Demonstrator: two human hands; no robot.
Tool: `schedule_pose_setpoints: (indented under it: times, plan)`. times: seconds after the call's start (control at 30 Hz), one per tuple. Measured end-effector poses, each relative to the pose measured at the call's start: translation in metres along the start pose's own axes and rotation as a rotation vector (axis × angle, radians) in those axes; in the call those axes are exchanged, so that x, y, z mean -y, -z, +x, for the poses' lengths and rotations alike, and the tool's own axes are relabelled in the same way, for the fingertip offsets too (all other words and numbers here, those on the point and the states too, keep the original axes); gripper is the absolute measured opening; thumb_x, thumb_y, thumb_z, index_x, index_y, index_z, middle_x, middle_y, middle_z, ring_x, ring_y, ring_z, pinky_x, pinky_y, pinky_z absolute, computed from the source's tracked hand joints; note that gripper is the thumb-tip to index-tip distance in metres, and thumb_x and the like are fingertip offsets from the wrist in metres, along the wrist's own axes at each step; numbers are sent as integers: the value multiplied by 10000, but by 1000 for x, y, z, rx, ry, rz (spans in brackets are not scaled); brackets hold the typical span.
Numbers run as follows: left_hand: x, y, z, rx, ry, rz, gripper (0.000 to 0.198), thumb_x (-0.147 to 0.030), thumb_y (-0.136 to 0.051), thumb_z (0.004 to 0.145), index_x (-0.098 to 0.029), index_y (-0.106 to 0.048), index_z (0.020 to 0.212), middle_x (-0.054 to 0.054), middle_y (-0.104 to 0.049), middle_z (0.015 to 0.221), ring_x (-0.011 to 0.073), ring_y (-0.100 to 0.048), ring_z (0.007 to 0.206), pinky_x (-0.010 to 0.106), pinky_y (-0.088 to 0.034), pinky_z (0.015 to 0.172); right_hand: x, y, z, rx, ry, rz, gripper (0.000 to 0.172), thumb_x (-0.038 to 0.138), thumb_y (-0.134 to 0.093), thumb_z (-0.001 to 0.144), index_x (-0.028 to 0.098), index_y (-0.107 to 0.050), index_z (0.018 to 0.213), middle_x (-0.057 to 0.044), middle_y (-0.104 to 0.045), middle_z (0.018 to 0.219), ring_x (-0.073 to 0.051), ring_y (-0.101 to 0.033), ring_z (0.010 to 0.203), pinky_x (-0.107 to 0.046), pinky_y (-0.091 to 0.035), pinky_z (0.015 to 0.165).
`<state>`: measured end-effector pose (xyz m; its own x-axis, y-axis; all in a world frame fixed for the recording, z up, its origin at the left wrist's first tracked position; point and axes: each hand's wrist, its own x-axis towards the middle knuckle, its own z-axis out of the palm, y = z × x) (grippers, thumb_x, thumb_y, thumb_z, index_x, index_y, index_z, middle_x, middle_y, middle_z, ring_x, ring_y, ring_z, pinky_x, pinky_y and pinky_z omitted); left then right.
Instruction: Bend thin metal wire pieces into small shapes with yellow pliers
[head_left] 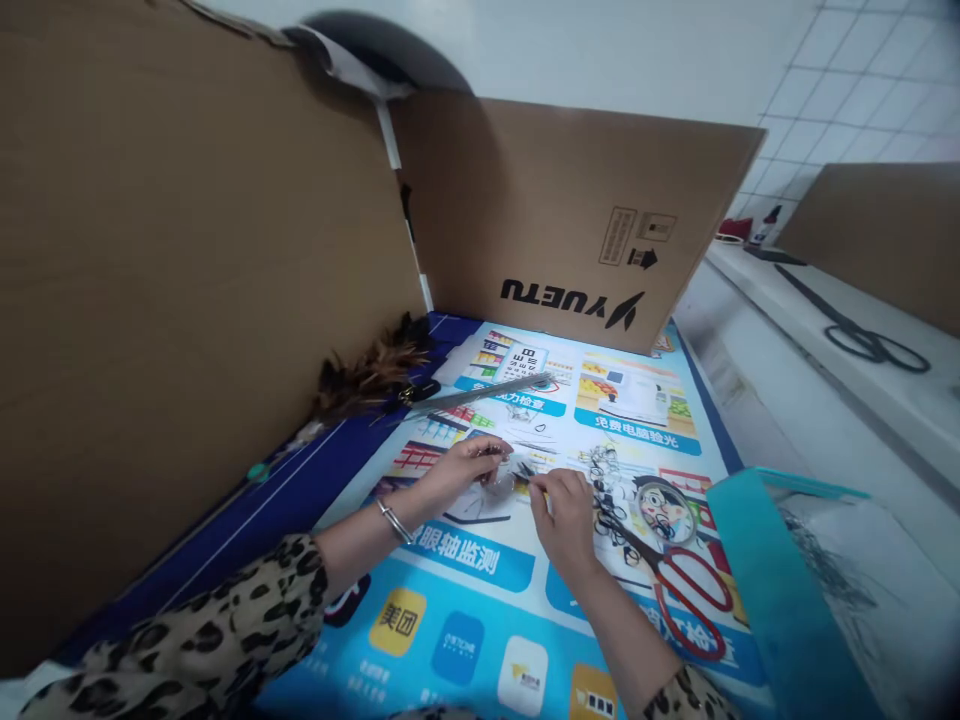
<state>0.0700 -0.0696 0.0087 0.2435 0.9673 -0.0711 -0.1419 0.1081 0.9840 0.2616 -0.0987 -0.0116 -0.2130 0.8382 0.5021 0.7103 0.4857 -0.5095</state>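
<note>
Near the middle of the printed mat (480,620), my left hand (469,468) has its fingers pinched together around something thin that I cannot make out. Just to the right, my right hand (564,505) is also closed, its thumb and forefinger at a small dark pointed item (525,469). A small gap separates the two hands. Beside my right hand lies a loose pile of small dark rings (604,470). Scissors with red handles (694,595) rest right of it, blades toward the pile. A round clear dish (664,508) sits behind the scissors.
Cardboard panels stand at the left (187,250) and back (570,210). Brown feathers (367,370) and a long grey strip (480,395) lie at the back left. A teal box (787,600) holding thin dark pieces is at right. Black scissors (862,335) lie on the white ledge (810,300).
</note>
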Motion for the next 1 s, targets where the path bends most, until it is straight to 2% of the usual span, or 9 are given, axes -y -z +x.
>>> schedule_pose_setpoints:
  times: [0.23,0.33,0.4,0.47,0.53,0.6,0.77,0.9,1.0]
  plan:
    - [7,-39,-18,19,-41,101,226,-184,-552,721,-144,-602,938,5,-556,682,95,-489,567,224,-411,561,-3,5,-1,-56,34,181,184,306,-458,850,205,-611,844,-44,-583,814,-183,-503,825,-328,-366,760]
    - [14,-49,-20,-20,-55,178,273,-180,-534,718,-150,-588,985,35,-596,806,110,-533,627,235,-443,599,-3,4,-4,-41,40,188,192,299,-452,850,198,-604,790,-35,-574,753,-172,-502,772,-308,-369,728]
    - [19,-52,-19,-67,-90,279,294,-168,-508,721,-148,-578,1006,46,-604,835,125,-551,650,242,-457,603,-4,4,-6,-38,31,191,211,285,-431,855,191,-592,757,-31,-559,719,-164,-494,737,-295,-368,702]
    - [24,-52,-17,-192,-182,475,305,-147,-498,706,-160,-588,996,53,-605,903,144,-563,702,247,-464,614,-4,4,-7,-37,19,197,220,279,-420,855,185,-579,735,-28,-546,703,-158,-486,719,-285,-366,689]
    - [26,-51,-15,-250,-216,534,319,-109,-501,681,-172,-598,979,58,-597,952,176,-557,811,282,-458,708,-3,3,-8,-33,6,209,222,280,-418,852,183,-571,724,-24,-537,694,-155,-479,713,-280,-364,688]
    - [27,-50,-15,-275,-240,576,351,-68,-504,656,-183,-604,972,60,-588,975,201,-534,893,316,-427,797,0,2,-9,-27,-9,230,213,287,-430,842,183,-574,723,-20,-534,688,-153,-475,711,-276,-364,690]
    - [19,-49,-18,-268,-269,625,421,-35,-497,663,-194,-581,1044,76,-563,1074,226,-499,990,346,-379,880,8,1,-9,-30,-86,296,196,316,-473,802,186,-580,703,-16,-540,691,-151,-474,720,-270,-368,704]
    - [2,-44,-18,-176,-276,583,281,-123,-533,693,-177,-612,957,59,-624,906,185,-569,785,293,-454,712,14,12,-2,-64,-200,351,235,349,-448,809,184,-568,692,6,-519,645,-135,-454,637,-246,-363,619]
    - [-20,-36,-10,-96,-311,528,239,-210,-538,720,-165,-609,944,46,-629,876,120,-558,569,244,-448,549,24,29,7,-94,-261,392,257,385,-453,803,184,-555,679,31,-480,590,-117,-421,572,-226,-343,552]
